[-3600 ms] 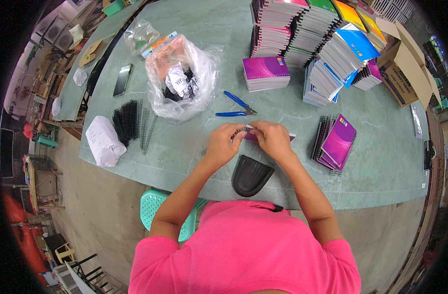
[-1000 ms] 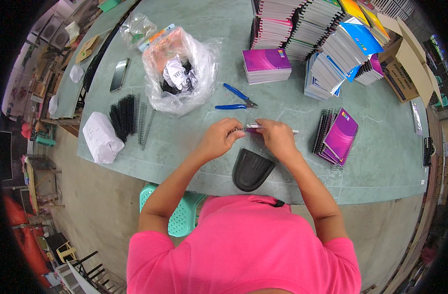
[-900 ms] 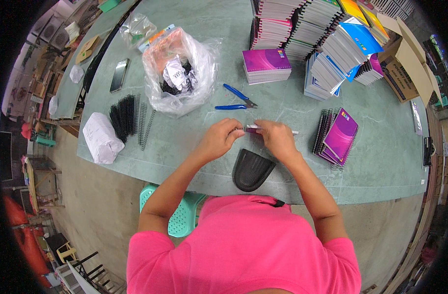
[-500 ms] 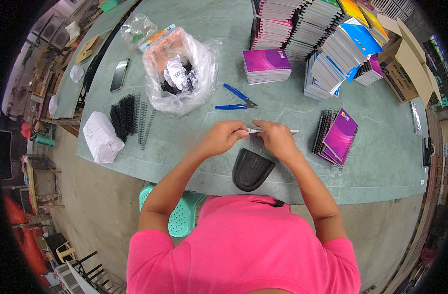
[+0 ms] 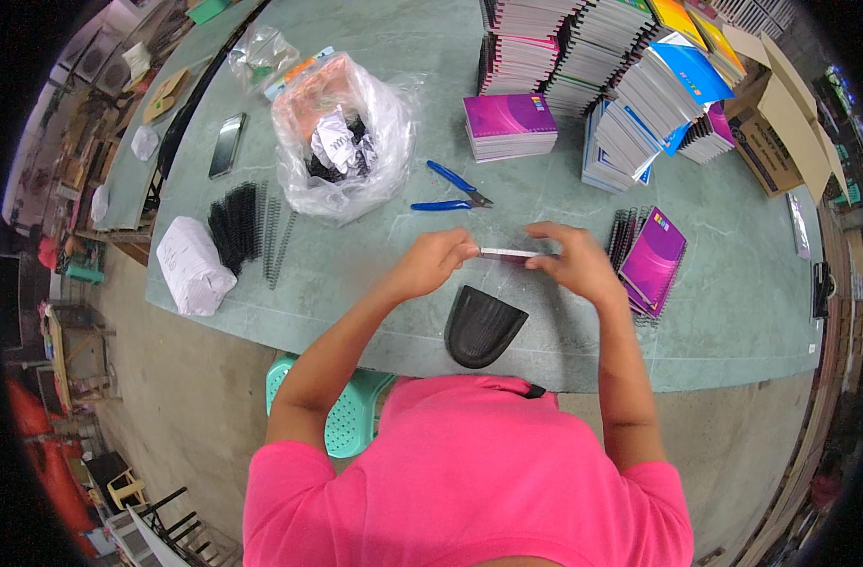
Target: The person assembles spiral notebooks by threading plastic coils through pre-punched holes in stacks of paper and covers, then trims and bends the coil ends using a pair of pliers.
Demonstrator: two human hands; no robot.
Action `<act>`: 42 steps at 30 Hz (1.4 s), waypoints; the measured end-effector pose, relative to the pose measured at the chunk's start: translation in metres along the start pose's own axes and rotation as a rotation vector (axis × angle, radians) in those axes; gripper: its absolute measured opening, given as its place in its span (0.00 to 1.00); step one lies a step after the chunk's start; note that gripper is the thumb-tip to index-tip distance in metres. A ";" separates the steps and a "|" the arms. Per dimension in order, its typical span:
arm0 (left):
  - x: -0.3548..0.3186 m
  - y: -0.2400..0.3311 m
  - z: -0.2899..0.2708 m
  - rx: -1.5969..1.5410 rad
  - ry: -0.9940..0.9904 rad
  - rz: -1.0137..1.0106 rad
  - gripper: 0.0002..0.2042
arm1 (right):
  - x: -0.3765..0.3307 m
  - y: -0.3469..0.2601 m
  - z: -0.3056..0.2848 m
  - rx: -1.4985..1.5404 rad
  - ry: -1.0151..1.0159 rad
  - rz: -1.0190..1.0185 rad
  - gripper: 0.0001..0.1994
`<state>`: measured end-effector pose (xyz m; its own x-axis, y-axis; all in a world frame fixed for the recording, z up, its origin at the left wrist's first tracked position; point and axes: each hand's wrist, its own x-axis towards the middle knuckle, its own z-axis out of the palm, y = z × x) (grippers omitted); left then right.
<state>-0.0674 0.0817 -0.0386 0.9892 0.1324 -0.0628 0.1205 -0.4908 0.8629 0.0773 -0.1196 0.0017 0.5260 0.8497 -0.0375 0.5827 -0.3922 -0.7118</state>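
My left hand (image 5: 438, 261) pinches one end of a small notebook (image 5: 507, 253) held edge-on above the table; its white page edges face up. My right hand (image 5: 582, 261) is at the notebook's other end, thumb and index finger spread apart. The thumb is close to the pages or touching them; I cannot tell which. Below the notebook lies a black ribbed pad with a rounded end (image 5: 485, 327). Beyond my hands are blue-handled cutting pliers (image 5: 455, 191), jaws toward the right. Right of my right hand sits a small pile of purple spiral notebooks (image 5: 652, 263).
A purple-covered notebook stack (image 5: 510, 128) stands at the back, before taller stacks (image 5: 592, 52). Blue-covered booklets (image 5: 630, 137) lean near a cardboard box (image 5: 771, 142). At left are a plastic bag (image 5: 346, 161), black wire coils (image 5: 238, 227), a white wrapped bundle (image 5: 193, 265) and a phone (image 5: 226, 146).
My right hand has moved right along the notebook toward the purple pile, and its fingers have spread. My left hand keeps its pinch in nearly the same place.
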 end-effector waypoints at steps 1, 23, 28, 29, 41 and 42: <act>0.000 -0.001 -0.001 0.003 -0.005 0.025 0.13 | -0.004 0.005 -0.007 0.024 0.032 0.043 0.20; -0.001 0.002 0.004 -0.040 0.035 0.034 0.14 | -0.027 0.049 0.036 0.435 0.268 0.194 0.10; -0.001 0.006 0.002 -0.146 -0.047 -0.052 0.16 | -0.029 0.051 0.037 0.437 0.273 0.148 0.10; 0.000 0.004 0.003 -0.182 -0.062 -0.066 0.16 | -0.030 0.051 0.037 0.441 0.271 0.143 0.10; 0.014 -0.001 -0.015 -0.405 -0.165 -0.200 0.17 | -0.028 0.047 0.033 0.427 0.214 -0.049 0.12; 0.015 -0.001 -0.006 -0.273 0.018 -0.035 0.17 | -0.028 0.047 0.033 0.430 0.213 -0.052 0.12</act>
<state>-0.0535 0.0888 -0.0372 0.9829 0.1615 -0.0887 0.1257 -0.2355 0.9637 0.0694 -0.1501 -0.0539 0.6440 0.7558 0.1185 0.3267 -0.1316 -0.9359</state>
